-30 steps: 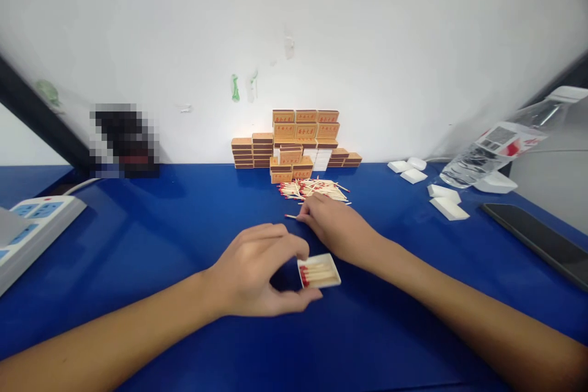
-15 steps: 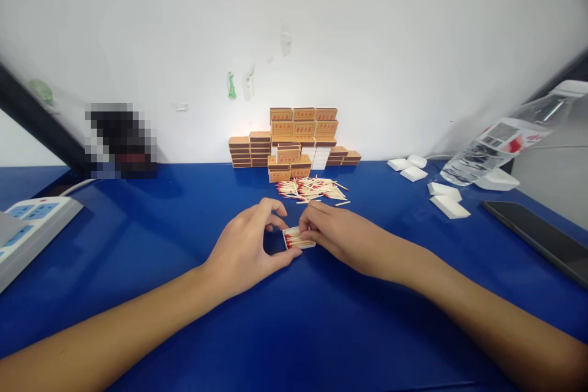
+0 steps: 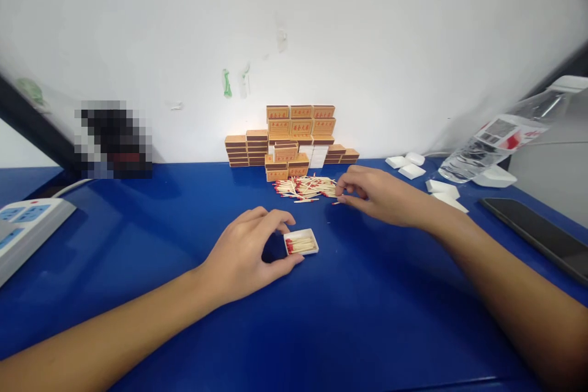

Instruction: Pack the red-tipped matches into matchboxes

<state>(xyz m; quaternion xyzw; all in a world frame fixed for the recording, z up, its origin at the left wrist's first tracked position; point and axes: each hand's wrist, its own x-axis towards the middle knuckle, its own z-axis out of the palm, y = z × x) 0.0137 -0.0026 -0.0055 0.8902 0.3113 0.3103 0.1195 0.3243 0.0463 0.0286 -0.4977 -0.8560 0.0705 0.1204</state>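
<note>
My left hand (image 3: 250,251) rests on the blue table (image 3: 138,239), thumb and fingers curled around the left end of a small white matchbox tray (image 3: 302,241) that holds several red-tipped matches. My right hand (image 3: 374,195) is further back and to the right, its fingertips pinched at the right edge of a loose pile of matches (image 3: 305,187). What the pinch holds is too small to make out.
Stacks of orange matchboxes (image 3: 294,141) stand against the white wall. Empty white trays (image 3: 438,190) lie at the right, beside a tipped plastic bottle (image 3: 496,144) and a black phone (image 3: 537,236). A white power strip (image 3: 27,226) sits at the left edge.
My right hand left the tray and moved back and right to the edge of the match pile. My left hand kept hold of the tray, which stayed in about the same place.
</note>
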